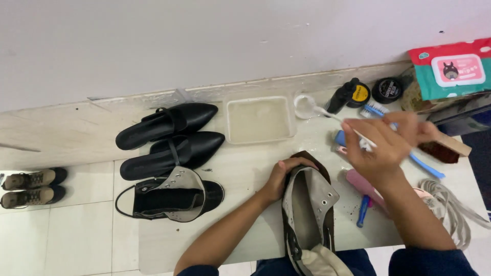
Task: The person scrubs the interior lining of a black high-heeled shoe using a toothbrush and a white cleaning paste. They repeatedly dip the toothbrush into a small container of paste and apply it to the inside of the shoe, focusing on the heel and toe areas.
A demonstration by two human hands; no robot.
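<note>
While the grey canvas high-top sneaker [309,214] lies unlaced on the tabletop [250,179] nearest the person, the left hand [284,176] clamps its dark rubber toe, the stiffest hold; the canvas looks soft and floppy. Farther out, the right hand [383,145] grips a white toothbrush [342,122] near the clear water tub [260,120].

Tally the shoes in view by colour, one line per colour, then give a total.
Black pointed flats: 2
Grey-and-black sneakers: 2, one on the mat, one under the left hand
Tan-and-dark sneakers on the floor: 2
Total: 6
</note>
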